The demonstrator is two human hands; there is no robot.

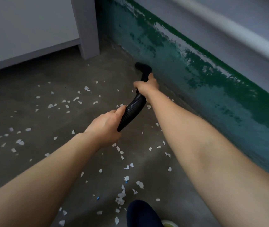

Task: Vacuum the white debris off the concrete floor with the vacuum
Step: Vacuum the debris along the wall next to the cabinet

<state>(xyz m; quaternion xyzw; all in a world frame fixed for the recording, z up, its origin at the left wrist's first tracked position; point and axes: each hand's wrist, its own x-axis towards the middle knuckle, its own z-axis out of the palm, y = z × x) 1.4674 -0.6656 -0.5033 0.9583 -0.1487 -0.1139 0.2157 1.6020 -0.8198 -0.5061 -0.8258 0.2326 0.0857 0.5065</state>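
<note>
At the far left stands a white cabinet (27, 35), lifted a little above the concrete floor (32, 122). White debris (50, 106) lies scattered over this floor, from the left edge to the bottom middle, with a few small blue bits among it. Near the middle, the left hand (105, 126) has its grip closed around the lower part of the black ribbed vacuum hose (133, 112). Further up, the right hand (147, 86) grips the same hose firmly, where the ribs end and the smooth black nozzle (142, 67) begins. The nozzle's mouth is just beside the base of the wall, low to the floor. To the right, the wall (212, 89) has worn green paint below and white above. At the bottom, a dark trouser leg (142, 213) shows.
</note>
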